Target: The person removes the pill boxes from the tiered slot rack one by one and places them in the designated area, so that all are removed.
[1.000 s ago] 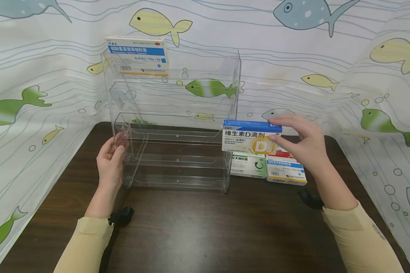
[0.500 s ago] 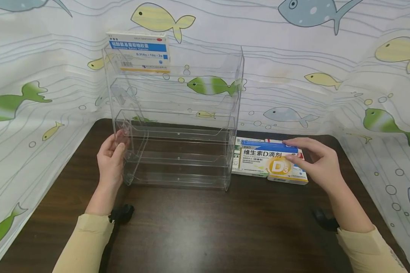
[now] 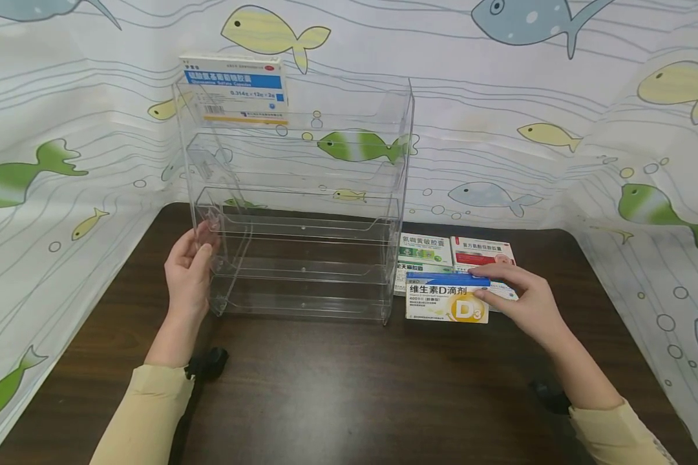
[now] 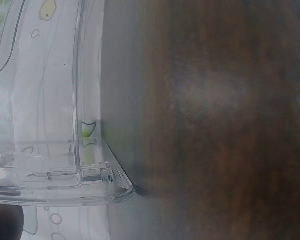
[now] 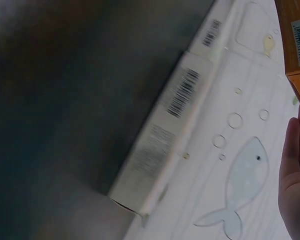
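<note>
A clear acrylic display rack (image 3: pixel 302 229) with stepped tiers stands on the table. My left hand (image 3: pixel 189 268) grips its left side panel, thumb in front and fingertips seen through the plastic. In my right hand (image 3: pixel 526 300), thumb and fingers pinch the right end of a vitamin D drops box (image 3: pixel 442 303), white with a blue top and a yellow D3 circle. Its orange end also shows in the right wrist view. The box is held upright to the right of the rack, overlapping the front medicine boxes. In the top tier at left leans a blue-and-white glucosamine capsule box (image 3: pixel 238 90).
Right of the rack lie several medicine boxes in two rows, among them a green-and-white one (image 3: pixel 424 252) and a red-and-white one (image 3: pixel 481 250). The dark wooden table (image 3: pixel 326 387) extends in front. Behind hangs a fish-patterned white backdrop (image 3: pixel 471 129).
My right hand has brought the vitamin D box down from beside the rack, first rightward over the lying boxes, then slightly left and lower. My left hand keeps its grip on the rack.
</note>
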Tool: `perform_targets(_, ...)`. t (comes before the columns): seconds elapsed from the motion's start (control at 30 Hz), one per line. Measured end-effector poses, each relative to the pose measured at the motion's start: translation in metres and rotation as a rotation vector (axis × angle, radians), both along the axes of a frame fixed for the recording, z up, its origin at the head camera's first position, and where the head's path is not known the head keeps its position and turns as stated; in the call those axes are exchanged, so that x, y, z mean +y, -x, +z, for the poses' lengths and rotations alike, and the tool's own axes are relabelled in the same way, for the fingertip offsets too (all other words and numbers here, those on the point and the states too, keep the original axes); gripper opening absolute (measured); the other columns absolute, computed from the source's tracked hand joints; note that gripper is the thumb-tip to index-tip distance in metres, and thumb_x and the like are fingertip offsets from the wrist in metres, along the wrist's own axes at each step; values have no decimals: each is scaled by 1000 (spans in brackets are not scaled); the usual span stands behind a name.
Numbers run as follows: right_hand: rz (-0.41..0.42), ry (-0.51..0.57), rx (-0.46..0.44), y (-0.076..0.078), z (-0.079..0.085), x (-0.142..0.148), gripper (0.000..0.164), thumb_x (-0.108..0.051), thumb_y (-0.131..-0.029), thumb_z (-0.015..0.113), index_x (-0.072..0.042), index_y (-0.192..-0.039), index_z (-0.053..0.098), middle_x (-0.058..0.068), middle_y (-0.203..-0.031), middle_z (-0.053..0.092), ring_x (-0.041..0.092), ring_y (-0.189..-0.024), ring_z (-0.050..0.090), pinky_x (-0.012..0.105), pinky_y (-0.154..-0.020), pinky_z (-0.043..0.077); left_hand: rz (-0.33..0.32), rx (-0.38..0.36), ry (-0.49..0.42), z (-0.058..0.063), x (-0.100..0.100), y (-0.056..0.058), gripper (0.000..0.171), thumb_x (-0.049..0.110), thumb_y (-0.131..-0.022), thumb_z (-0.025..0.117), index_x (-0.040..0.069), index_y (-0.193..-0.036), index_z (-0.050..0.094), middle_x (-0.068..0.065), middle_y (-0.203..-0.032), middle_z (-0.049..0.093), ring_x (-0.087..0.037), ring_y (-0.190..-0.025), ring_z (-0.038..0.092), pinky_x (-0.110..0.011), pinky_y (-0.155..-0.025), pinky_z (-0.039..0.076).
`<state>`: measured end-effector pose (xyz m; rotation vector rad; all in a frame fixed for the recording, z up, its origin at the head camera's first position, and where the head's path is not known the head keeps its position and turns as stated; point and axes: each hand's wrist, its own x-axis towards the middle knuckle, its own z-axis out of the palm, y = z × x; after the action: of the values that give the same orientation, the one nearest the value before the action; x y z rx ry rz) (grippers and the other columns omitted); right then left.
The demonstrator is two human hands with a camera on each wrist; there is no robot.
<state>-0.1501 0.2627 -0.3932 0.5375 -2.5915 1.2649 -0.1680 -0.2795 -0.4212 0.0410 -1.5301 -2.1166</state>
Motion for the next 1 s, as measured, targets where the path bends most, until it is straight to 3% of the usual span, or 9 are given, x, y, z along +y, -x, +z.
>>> perform_targets(0.23,17,-55,-108,-1,-20,-5,34,-9,-90,85,-9,-123,78,-32,-117,66,-12,-103,61,6,-94,55,1,6,-9,1,1,-1,39,-13,-102,46,8,-125,70,7,-125,77,-6,-121,72,-17,-105,57)
perform_targets(0.3,23,-57,-140,-1,-24,-6,34,-10,-90,85,-8,-123,78,-25,-119,70,-10,-102,61,8,-94,56,1,8,-20,1,1,-1,39,-13,-102,45,8,-125,70,7,-125,78,-5,-120,72,-17,-104,58)
perform_targets(0.43,60,-62,-184,0,-28,-10,33,-10,-91,85,-8,-123,78,5,-123,76,-7,-103,61,9,-95,55,-2,21,-47,1,0,-3,39,-14,-102,46,9,-123,70,7,-123,78,-5,-118,73,-16,-103,58)
perform_targets(0.5,76,-81,-197,1,-29,-12,32,-11,-91,84,-10,-123,78,12,-125,76,-8,-104,60,8,-97,52,-4,29,-50,0,0,-3,40,-15,-102,46,9,-122,70,7,-123,78,-5,-117,73,-16,-103,58)
perform_targets(0.67,99,-181,-184,3,-32,-14,32,-17,-91,86,-14,-121,78,6,-122,78,-4,-106,64,7,-98,50,-12,44,-41,-1,0,-2,41,-15,-102,46,9,-123,70,7,-124,78,-5,-118,73,-17,-103,58)
perform_targets(0.87,112,-288,-158,3,-32,-17,31,-22,-89,87,-16,-119,80,3,-119,80,20,-108,70,25,-98,59,-9,27,-30,-2,0,0,41,-14,-103,46,8,-127,69,7,-125,78,-5,-118,73,-16,-104,58)
perform_targets(1.0,132,-305,-161,3,-29,-16,30,-23,-89,87,-16,-118,80,4,-118,80,25,-108,71,32,-98,61,-6,19,-22,-2,0,1,40,-14,-103,46,8,-127,69,7,-126,77,-5,-119,72,-17,-104,58)
